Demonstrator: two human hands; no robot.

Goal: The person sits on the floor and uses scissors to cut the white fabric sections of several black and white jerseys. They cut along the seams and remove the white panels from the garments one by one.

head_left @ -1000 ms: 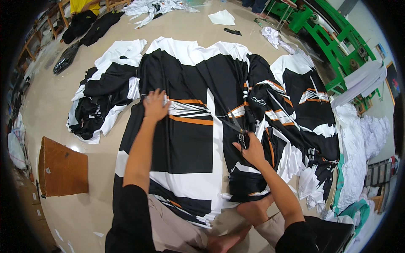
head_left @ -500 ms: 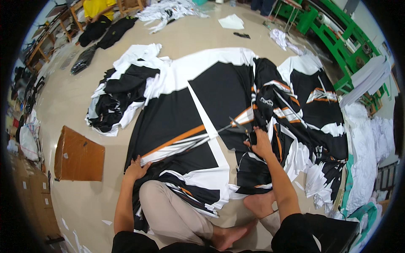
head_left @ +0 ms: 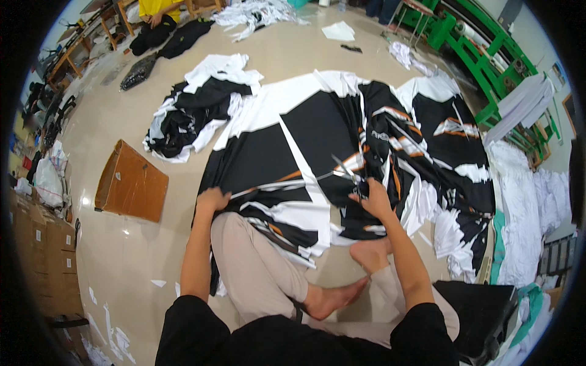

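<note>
A large printed fabric sheet (head_left: 262, 155), black with white margins and orange and white stripes, lies spread over the floor before my folded legs. At its near left side my left hand (head_left: 213, 199) is closed on the fabric, pulling up a fold that runs toward the middle. My right hand (head_left: 373, 198) grips the handles of metal scissors (head_left: 347, 171) at the right of the middle. The scissor blades are apart and point up and left, beside the striped band. Rumpled folds of the same fabric (head_left: 390, 140) lie just beyond the right hand.
A heap of black and white cloth (head_left: 195, 110) lies at the far left, near a brown open box (head_left: 131, 183). Cartons (head_left: 52, 244) line the left edge. Green machine frames (head_left: 482, 55) stand far right, above white cloth piles (head_left: 519, 201). Someone in yellow (head_left: 160, 7) sits at the back.
My left hand has closed on the fabric and raised its edge, so the striped band now shows as a narrow fold. The right hand still holds the open scissors. The view has shifted slightly.
</note>
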